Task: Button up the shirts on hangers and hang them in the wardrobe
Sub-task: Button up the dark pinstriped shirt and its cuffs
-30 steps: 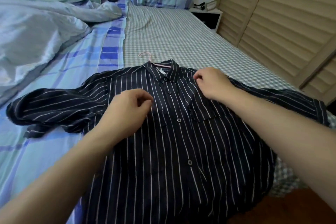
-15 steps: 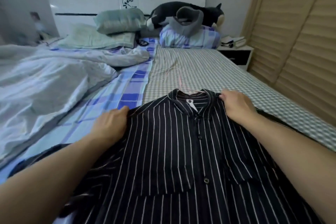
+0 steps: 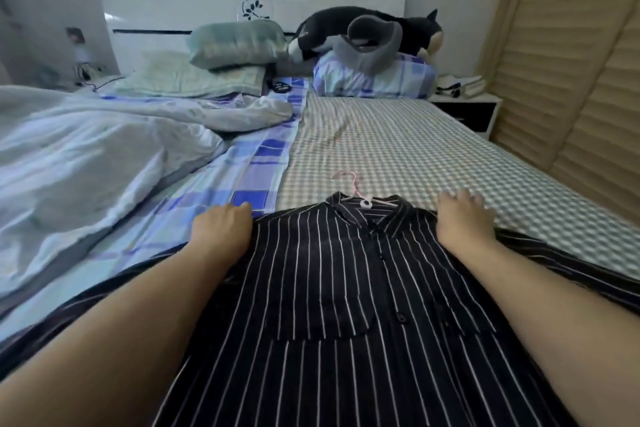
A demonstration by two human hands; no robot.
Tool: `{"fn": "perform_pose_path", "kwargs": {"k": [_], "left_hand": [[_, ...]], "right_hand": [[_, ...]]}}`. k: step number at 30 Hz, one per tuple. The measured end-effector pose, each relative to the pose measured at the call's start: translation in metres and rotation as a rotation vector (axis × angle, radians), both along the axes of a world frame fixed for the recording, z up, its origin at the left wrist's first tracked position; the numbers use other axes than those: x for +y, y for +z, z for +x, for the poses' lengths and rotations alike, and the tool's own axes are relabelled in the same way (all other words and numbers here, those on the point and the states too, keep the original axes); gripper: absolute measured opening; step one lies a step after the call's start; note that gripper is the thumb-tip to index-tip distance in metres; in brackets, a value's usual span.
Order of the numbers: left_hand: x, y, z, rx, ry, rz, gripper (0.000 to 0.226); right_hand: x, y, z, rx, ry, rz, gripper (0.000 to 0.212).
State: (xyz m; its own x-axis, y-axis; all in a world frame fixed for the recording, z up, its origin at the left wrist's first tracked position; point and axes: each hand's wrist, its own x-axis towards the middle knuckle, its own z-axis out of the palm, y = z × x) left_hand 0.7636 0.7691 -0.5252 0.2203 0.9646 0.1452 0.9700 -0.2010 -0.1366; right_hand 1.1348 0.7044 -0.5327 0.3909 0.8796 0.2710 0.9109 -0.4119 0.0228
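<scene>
the dark striped shirt (image 3: pixel 346 288) lies buttoned on its pink hanger (image 3: pixel 349 184) near the bed's (image 3: pixel 398 149) foot edge, soft and limp, left hand (image 3: pixel 221 229) and right hand (image 3: pixel 460 218) resting relaxed on its shoulders, best lifted by the hook.
</scene>
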Motion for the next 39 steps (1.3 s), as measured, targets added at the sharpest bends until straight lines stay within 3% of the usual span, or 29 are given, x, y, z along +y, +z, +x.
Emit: {"fn": "perform_pose_path", "kwargs": {"k": [2,3,6,9,14,16,17,18,19,22,23,25,27,29,34,39], "left_hand": [[0.001,0.016,0.026,-0.141,-0.069,0.143,0.032],[-0.001,0.023,0.042,-0.304,-0.094,0.142,0.035],[-0.001,0.034,0.095,-0.882,0.011,-0.229,0.031],[0.005,0.028,0.13,-1.257,0.118,-0.506,0.041],[0.02,0.011,0.147,-1.66,0.235,-0.55,0.024],[0.018,0.01,0.15,-1.865,0.257,-0.627,0.034],[0.016,0.009,0.149,-1.878,0.21,-0.663,0.038],[0.015,0.006,0.149,-1.817,0.15,-0.683,0.037],[0.012,0.005,0.149,-1.595,0.096,-0.615,0.033],[-0.007,0.005,0.153,-0.507,0.001,-0.259,0.032],[-0.022,0.009,0.155,-0.273,-0.018,-0.189,0.042],[-0.066,0.015,0.157,-0.207,-0.034,-0.297,0.059],[-0.122,0.027,0.144,-0.251,-0.107,-0.503,0.06],[-0.189,0.027,0.115,-0.203,-0.234,-0.589,0.063],[-0.345,0.015,0.032,-0.1,-0.4,-0.449,0.071],[-0.42,-0.004,0.021,-0.029,-0.443,-0.297,0.094]], "right_hand": [[0.0,0.018,-0.02,0.021,0.116,0.197,0.024],[-0.002,0.025,-0.035,0.08,0.184,0.279,0.022],[-0.009,0.021,-0.063,0.368,0.136,0.151,0.034],[-0.03,-0.006,-0.065,0.526,0.06,0.074,0.055],[-0.041,-0.025,-0.064,0.541,0.142,0.201,0.06],[-0.038,-0.026,-0.064,0.568,0.128,0.221,0.065],[-0.038,-0.027,-0.063,0.577,0.122,0.215,0.066],[-0.038,-0.029,-0.063,0.578,0.122,0.202,0.067],[-0.038,-0.031,-0.063,0.567,0.131,0.185,0.066],[-0.035,-0.035,-0.062,0.562,0.153,0.118,0.062],[-0.033,-0.034,-0.06,0.57,0.152,0.083,0.061],[-0.031,-0.021,-0.055,0.563,0.154,-0.105,0.061],[-0.042,0.005,-0.051,0.566,0.192,-0.319,0.066],[-0.075,0.036,-0.06,0.568,0.264,-0.476,0.071],[-0.24,0.056,-0.117,0.63,0.36,-0.308,0.067],[-0.404,0.022,-0.146,0.578,0.271,-0.268,0.099]]}}
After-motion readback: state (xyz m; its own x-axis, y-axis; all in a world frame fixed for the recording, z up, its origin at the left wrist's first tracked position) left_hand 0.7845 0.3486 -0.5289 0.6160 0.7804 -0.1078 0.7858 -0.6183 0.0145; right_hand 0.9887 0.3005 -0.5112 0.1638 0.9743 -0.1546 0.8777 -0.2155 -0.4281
